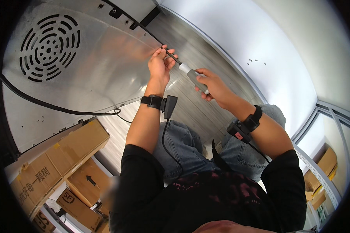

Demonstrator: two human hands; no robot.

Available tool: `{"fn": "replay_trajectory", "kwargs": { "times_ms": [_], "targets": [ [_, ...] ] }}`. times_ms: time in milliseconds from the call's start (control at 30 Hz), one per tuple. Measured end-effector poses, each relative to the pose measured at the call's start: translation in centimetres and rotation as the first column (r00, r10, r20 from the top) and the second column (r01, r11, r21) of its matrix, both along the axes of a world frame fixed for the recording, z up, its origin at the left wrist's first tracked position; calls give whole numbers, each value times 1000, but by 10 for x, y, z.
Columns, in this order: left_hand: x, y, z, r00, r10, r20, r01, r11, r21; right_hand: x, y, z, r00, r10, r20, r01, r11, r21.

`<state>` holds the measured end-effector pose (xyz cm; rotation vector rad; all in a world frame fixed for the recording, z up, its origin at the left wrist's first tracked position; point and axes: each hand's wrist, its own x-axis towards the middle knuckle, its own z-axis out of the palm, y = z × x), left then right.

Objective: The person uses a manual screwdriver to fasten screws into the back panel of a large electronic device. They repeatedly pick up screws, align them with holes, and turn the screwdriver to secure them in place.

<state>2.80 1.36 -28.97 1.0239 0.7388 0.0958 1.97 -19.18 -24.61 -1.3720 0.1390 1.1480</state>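
My right hand (214, 86) is wrapped round the grey and white handle of a screwdriver (194, 77). Its long dark shaft slants up and left to the edge of a large metal panel (116, 66). Near the shaft's far end, the fingers of my left hand (160, 66) close about it, close to the panel's edge. Those fingers hide the tip, so I cannot see whether it sits on a screw. The panel has a round slotted vent and several small holes along its edge.
A black cable (58, 108) runs across the panel's lower left. Several small screws (256, 60) lie on a white surface at the right, beside a metal frame. Cardboard boxes (66, 155) stand at lower left; another carton (319, 174) is at lower right.
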Motion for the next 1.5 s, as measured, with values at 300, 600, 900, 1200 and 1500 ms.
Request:
{"fn": "replay_trajectory", "kwargs": {
  "times_ms": [300, 600, 900, 1200, 1500],
  "targets": [
    [0, -5, 2, 1000, 6, -11, -5, 998, 60, -1, 1, 2, 999, -29, -31, 29, 1000, 8],
    [2, -6, 2, 999, 43, -15, -42, 997, 64, -1, -1, -4, 997, -41, -65, 45, 997, 60],
    [2, -6, 0, 997, 77, -20, -76, 996, 49, 10, 1, -32, 972, 47, -231, 1, 979, 204],
    [2, -5, 2, 999, 8, -34, -7, 999, 42, 0, 12, -37, 993, 49, 106, -68, 980, 185],
    [3, -3, 4, 999, 31, -44, -27, 996, 84, -11, 8, -42, 946, -251, -206, 310, 887, 342]
  ]
}}
